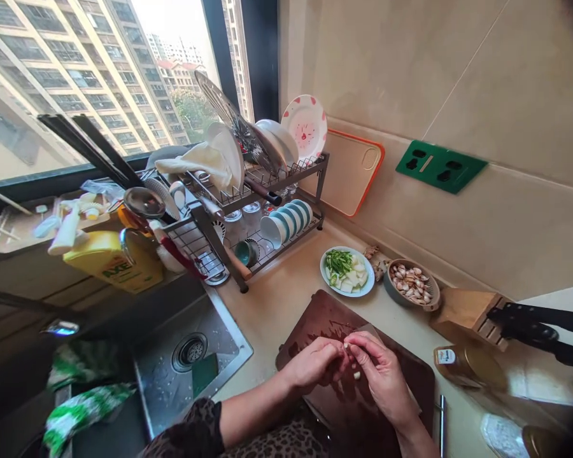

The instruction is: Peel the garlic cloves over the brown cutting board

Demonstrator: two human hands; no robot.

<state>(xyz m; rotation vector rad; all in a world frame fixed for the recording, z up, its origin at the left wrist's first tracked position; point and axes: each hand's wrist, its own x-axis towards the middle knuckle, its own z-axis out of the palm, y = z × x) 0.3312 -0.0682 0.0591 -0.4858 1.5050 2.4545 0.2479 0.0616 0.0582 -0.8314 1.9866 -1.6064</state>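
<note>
Small pale piece (346,345) at fingertips of right hand (382,375), too tiny to tell what. Left hand (318,362) has fingers curled mostly out of sight; can't say what it grips. Cutting board (314,313) partly covered by both hands, near end cut off at bottom edge. Black-handled knives (544,314) sunk in wooden block (463,312), blades hidden. Glass jar (503,434) cut off below, white contents too blurred to name.

Our beige counter (267,299) carries a brown cutting board (356,407). Behind the board we see a vegetable plate (349,292) and garlic bowl (397,291); to its right, a knife block (461,312) and jar (470,366)
</note>
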